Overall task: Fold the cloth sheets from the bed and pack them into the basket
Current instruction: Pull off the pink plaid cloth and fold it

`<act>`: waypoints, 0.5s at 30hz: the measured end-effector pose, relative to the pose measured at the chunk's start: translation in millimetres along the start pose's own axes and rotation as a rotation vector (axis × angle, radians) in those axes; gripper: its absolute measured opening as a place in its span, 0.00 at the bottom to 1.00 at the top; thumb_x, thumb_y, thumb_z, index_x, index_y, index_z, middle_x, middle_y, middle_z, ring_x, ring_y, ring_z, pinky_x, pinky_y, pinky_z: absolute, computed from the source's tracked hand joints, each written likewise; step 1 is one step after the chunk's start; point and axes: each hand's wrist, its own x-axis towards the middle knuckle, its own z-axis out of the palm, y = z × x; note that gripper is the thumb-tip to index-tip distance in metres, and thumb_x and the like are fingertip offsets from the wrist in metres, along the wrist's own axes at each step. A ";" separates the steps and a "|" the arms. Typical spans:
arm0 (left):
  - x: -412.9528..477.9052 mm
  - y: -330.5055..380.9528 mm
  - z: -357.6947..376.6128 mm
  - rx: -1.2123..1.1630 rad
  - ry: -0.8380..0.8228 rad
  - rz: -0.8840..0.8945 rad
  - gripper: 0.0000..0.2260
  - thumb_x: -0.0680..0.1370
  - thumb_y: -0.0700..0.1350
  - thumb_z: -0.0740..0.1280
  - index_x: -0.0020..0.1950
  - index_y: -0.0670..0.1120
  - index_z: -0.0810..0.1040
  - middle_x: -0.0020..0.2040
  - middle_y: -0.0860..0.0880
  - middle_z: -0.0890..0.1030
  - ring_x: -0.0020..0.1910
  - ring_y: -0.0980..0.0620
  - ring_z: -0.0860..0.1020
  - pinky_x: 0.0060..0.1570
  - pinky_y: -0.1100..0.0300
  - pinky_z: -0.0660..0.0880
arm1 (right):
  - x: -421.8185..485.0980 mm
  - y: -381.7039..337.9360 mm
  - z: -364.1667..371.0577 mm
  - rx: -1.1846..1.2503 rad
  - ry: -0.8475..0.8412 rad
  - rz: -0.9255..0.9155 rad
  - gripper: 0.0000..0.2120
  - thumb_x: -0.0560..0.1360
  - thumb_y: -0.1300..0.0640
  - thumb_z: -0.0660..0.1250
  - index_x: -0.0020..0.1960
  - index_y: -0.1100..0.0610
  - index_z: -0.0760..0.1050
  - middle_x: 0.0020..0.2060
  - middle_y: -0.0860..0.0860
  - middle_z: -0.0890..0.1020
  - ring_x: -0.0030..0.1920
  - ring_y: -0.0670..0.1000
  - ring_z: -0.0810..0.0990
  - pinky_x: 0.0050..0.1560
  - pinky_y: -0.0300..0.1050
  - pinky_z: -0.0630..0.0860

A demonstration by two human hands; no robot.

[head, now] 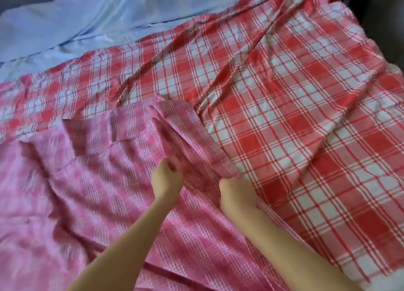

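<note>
A pink checked cloth sheet (91, 181) lies spread over the near left of the bed, rumpled, with a raised ridge of fabric running up its right edge. My left hand (167, 177) grips a bunch of this pink cloth at the ridge. My right hand (235, 192) grips the same ridge a little to the right, where it meets the red sheet. A red and white plaid cloth sheet (295, 116) lies spread under and beyond it, across the right and far side. No basket is in view.
A light blue sheet (83, 19) covers the far left of the bed, wrinkled. The bed's right edge falls away to a dark area (384, 24) at the upper right.
</note>
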 end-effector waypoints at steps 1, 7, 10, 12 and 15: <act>-5.2 -10.4 -7.9 -0.060 0.019 -0.052 0.03 0.71 0.35 0.63 0.41 0.42 0.73 0.32 0.50 0.75 0.35 0.47 0.75 0.29 0.60 0.65 | -3.2 -2.6 1.3 -0.024 -0.020 -0.007 0.11 0.76 0.67 0.59 0.52 0.55 0.76 0.53 0.54 0.81 0.54 0.56 0.80 0.45 0.45 0.71; -10.6 -85.8 -63.1 0.312 -0.315 -0.141 0.06 0.73 0.44 0.66 0.38 0.45 0.79 0.29 0.51 0.80 0.31 0.53 0.78 0.30 0.61 0.73 | -29.9 -17.9 11.3 0.165 -0.054 -0.209 0.14 0.76 0.61 0.62 0.57 0.49 0.79 0.51 0.45 0.83 0.52 0.47 0.80 0.49 0.36 0.70; -1.2 -82.5 -81.4 0.524 -0.214 0.137 0.02 0.74 0.44 0.66 0.44 0.51 0.76 0.40 0.51 0.81 0.39 0.50 0.78 0.36 0.59 0.73 | -44.1 -21.6 3.7 0.244 -0.141 -0.273 0.18 0.76 0.59 0.62 0.63 0.45 0.76 0.56 0.40 0.81 0.48 0.36 0.79 0.53 0.32 0.70; 7.6 -74.5 -83.5 0.622 -0.023 0.539 0.11 0.69 0.37 0.69 0.50 0.45 0.76 0.46 0.47 0.79 0.45 0.46 0.77 0.46 0.55 0.74 | -49.7 -22.0 0.2 0.197 -0.176 -0.322 0.19 0.77 0.59 0.60 0.64 0.45 0.75 0.58 0.40 0.80 0.55 0.38 0.78 0.61 0.35 0.71; 15.6 -56.3 -84.0 0.766 -0.218 1.041 0.29 0.63 0.36 0.69 0.63 0.52 0.73 0.65 0.47 0.71 0.67 0.42 0.68 0.67 0.44 0.61 | -51.8 -24.7 -4.6 0.059 -0.234 -0.400 0.19 0.79 0.59 0.58 0.66 0.45 0.73 0.60 0.42 0.79 0.62 0.44 0.75 0.64 0.41 0.69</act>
